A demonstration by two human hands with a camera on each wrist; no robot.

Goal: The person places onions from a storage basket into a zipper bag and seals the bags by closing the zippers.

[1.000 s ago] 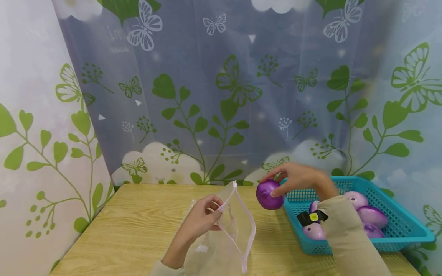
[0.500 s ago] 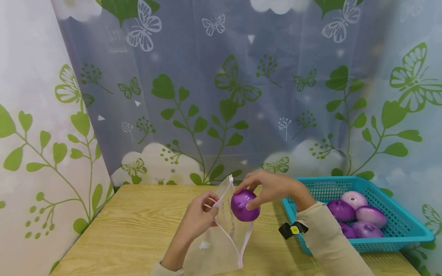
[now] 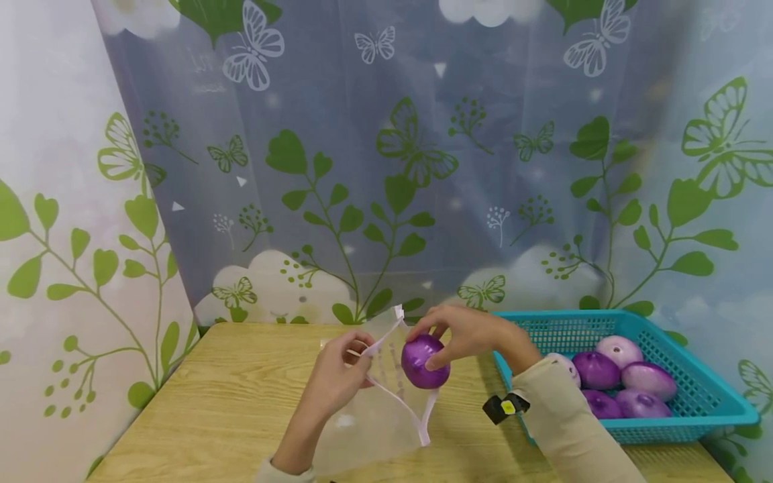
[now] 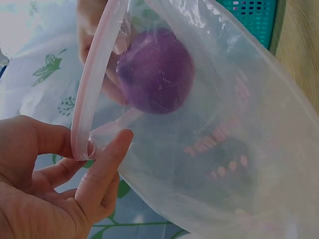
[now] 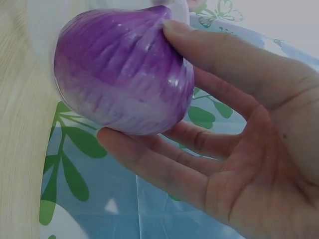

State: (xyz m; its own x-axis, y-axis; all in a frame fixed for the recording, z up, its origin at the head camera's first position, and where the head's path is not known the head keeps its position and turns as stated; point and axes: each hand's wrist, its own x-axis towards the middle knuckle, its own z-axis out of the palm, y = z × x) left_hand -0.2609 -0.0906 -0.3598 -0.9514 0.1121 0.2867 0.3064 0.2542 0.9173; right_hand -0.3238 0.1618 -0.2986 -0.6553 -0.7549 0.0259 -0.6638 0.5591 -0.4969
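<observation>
My left hand (image 3: 341, 369) pinches the pink-edged rim of a clear zip bag (image 3: 368, 429) between thumb and finger. The bag's mouth gapes toward the right, and pale printing shows through its film in the left wrist view. In my right hand (image 3: 468, 335) is a glossy purple onion (image 3: 425, 362), held between thumb and fingers right at the bag's mouth. Seen from the right wrist, the onion (image 5: 122, 72) has a purple top fading to a paler underside. The left wrist view shows the onion (image 4: 157, 72) through the film.
A turquoise plastic basket (image 3: 712, 419) stands at the right of the wooden table (image 3: 229, 389), with several purple and pale onions (image 3: 649, 380) inside. My right forearm (image 3: 568, 409) crosses its near left corner. Behind the table hangs a printed curtain (image 3: 338, 100).
My right hand has carried the onion left from beside the basket to the bag's mouth. My left hand, still on the rim, has shifted slightly left with the bag.
</observation>
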